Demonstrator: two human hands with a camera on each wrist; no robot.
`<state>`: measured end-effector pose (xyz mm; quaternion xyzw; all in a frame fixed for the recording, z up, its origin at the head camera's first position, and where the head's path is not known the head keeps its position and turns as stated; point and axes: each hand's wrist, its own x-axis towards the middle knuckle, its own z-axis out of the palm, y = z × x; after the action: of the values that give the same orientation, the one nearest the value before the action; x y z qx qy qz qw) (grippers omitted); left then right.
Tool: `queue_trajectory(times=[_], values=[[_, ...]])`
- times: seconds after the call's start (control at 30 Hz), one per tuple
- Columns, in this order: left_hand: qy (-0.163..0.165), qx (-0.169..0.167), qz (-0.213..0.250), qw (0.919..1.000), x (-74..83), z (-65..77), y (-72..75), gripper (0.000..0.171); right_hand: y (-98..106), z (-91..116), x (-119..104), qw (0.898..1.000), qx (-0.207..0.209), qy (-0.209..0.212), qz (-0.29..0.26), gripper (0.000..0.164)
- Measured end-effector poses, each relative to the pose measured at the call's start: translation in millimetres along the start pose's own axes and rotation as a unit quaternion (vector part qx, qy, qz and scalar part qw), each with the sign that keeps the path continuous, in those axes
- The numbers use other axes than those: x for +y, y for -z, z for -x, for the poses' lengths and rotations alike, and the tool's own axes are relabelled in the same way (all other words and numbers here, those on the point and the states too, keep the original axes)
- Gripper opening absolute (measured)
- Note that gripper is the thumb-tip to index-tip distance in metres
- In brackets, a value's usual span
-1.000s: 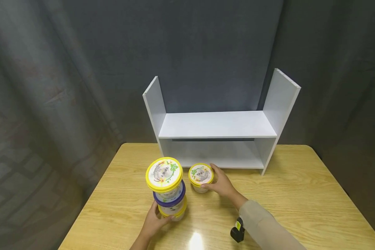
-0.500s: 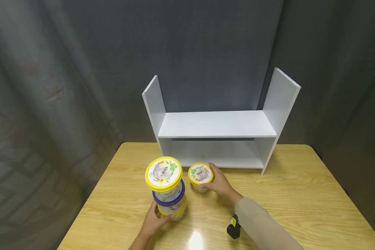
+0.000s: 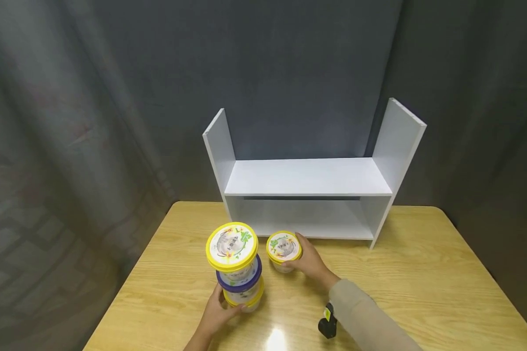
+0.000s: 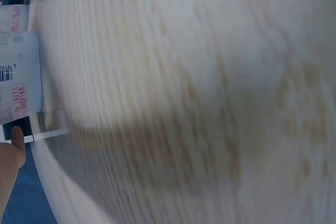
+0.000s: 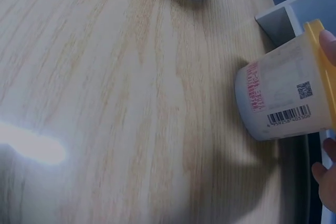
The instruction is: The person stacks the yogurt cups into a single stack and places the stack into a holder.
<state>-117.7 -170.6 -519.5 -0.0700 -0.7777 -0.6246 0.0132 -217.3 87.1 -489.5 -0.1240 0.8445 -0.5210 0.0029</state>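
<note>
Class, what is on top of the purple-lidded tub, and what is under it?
On top of the purple-lidded tub sits a yellow-lidded tub; beneath both is a yellow-rimmed tub. The faces of both lower lids are mostly covered by the tub above each.

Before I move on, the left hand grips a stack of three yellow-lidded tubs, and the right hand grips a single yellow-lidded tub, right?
Not quite: the head view shows that the middle lid is purple, not yellow; the rest is right.

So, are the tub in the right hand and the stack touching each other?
Apart: the head view shows bare table between the stack and the tub.
</note>
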Motion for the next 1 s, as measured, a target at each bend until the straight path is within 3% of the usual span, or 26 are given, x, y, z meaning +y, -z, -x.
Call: queue_trajectory(times=[0.2,0.77,1.0], values=[[0.004,-0.003,0.013,0.9999,0.0,0.8,-0.2,0.072,-2.4,3.0,-1.1,1.0,0.001,0.011,-0.027,0.093],[-0.005,0.001,0.011,0.9999,0.2,-0.8,-1.4,0.072,-4.7,5.4,0.9,0.999,0.014,-0.013,-0.043,0.097],[0.003,-0.001,0.002,1.0,0.8,0.4,-1.2,0.074,-4.6,9.9,0.6,0.999,0.021,-0.022,-0.028,0.097]])
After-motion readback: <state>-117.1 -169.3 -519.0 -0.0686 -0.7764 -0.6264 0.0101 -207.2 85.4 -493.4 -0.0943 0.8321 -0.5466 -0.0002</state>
